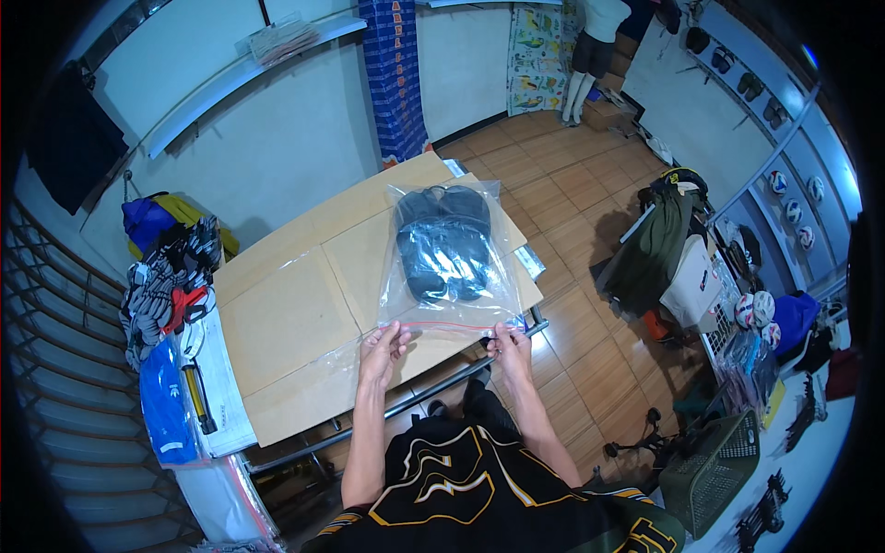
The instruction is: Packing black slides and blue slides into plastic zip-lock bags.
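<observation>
A clear plastic zip bag (508, 290) with a red zip line lies on the cardboard-covered table (283, 325). Inside it is a pair of black slippers (444, 242), side by side. My left hand (384, 352) pinches the left end of the bag's zip edge between thumb and fingers. At the right end of the same edge, my right hand (509, 349) grips the plastic in the same way. The red line runs nearly straight between both hands. Whether the zip is fully closed cannot be told.
Striped gloves (148, 297), a blue packaged item (164, 401) and a yellow-and-black tool (198, 397) lie at the table's left end. A metal rail (415, 397) runs along the near edge. To the right are a green plastic basket (712, 477), hanging clothes and balls.
</observation>
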Motion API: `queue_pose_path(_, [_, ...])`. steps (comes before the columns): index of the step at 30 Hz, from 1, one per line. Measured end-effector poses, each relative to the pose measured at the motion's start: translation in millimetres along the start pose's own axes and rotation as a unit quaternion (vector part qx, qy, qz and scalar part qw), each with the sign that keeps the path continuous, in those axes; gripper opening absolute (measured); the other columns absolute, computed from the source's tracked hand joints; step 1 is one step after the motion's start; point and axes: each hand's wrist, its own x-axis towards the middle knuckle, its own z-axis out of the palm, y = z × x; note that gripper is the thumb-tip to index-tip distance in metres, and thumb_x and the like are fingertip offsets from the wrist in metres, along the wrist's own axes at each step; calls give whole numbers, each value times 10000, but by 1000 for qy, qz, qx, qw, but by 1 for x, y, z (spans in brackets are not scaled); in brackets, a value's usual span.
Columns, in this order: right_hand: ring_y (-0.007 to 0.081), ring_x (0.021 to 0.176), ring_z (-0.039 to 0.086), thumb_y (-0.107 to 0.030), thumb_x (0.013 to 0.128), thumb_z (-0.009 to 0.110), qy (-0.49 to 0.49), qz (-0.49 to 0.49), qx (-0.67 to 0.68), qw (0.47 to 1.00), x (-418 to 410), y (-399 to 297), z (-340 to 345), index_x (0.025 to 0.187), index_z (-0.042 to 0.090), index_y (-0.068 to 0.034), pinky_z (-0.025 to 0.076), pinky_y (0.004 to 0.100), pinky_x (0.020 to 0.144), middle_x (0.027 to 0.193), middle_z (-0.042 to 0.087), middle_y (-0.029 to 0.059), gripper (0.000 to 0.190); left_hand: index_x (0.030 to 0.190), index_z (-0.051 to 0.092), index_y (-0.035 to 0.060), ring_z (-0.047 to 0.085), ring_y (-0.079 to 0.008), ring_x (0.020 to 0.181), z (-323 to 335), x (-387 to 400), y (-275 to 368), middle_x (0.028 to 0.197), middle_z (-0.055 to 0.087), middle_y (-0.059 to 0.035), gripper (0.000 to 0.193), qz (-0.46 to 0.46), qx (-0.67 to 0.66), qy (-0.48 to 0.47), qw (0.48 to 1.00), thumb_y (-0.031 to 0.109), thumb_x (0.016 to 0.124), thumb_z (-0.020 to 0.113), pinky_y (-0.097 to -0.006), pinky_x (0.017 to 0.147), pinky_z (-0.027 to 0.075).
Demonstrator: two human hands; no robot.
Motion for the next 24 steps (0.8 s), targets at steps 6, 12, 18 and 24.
queue_pose_path(6, [95,622,582,-307,1005,590,-6,-27,-24,999,2,8,1,939,607,-51,484,239,556,737,613,25,265,947,670,122,670,-80,746,-4,6,-11,877,719,-24,124,19,6,-21,1000,245,961,665,-196,607,506])
queue_pose_path(12, [91,579,564,-280,1010,582,15,-9,-8,1000,-1,6,8,928,606,-6,462,226,519,695,605,42,287,937,665,98,639,-68,724,-2,4,-17,837,697,-16,153,58,24,-2,998,248,967,655,-199,601,485])
queue_pose_path(18, [93,579,563,-258,989,613,4,-8,-30,999,-6,-1,10,916,620,8,453,225,516,700,611,48,276,952,645,109,636,-79,727,7,-2,-6,842,681,-13,110,50,-18,20,998,212,947,682,-202,608,491])
queue_pose_path(24, [94,590,557,-257,993,606,-21,-39,-66,997,0,8,7,926,622,14,461,231,532,703,607,48,279,1104,503,50,621,-122,770,-3,12,-26,920,646,-80,261,101,5,20,995,83,924,689,-215,623,508])
